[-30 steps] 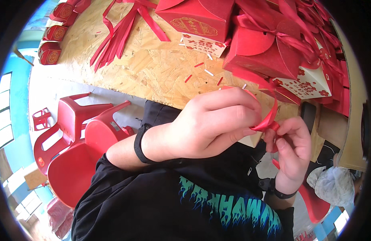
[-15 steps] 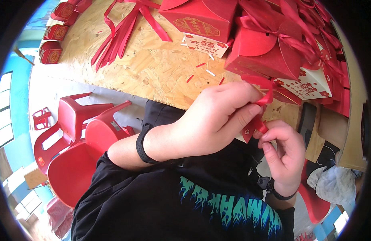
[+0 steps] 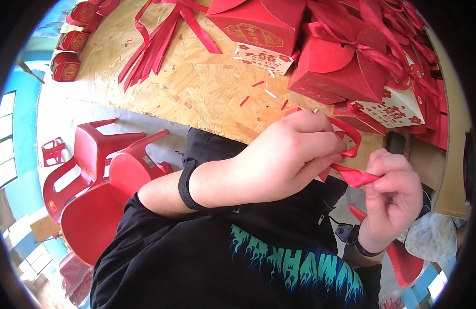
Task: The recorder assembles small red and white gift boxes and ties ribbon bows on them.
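Note:
Over the table's near edge, my left hand [image 3: 299, 154] is closed, pinching a red satin ribbon [image 3: 357, 176] between thumb and fingers. A loop of the ribbon curves up beyond my fingertips. To its right, my right hand [image 3: 394, 193] is closed with thumb and fingertips on the twisted end, which stretches between the two hands. A bit of red shows just above my left knuckles; the hand hides what it belongs to. Just beyond my hands stand red gift boxes [image 3: 341, 67] with scalloped, folded lids, some with white patterned sides and tied ribbons.
Cut red ribbons [image 3: 158, 49] lie in a bundle on the chipboard table [image 3: 196, 98]. Small red and white sticks [image 3: 270, 93] are scattered nearby. Small red boxes [image 3: 66, 68] line the far left. Red plastic chairs [image 3: 93, 216] stand on the left, and a cardboard edge [image 3: 450, 170] rises at the right.
My right hand has moved right, away from my left, drawing the ribbon end out between them. The ribbon loop beside my left fingers has opened wider.

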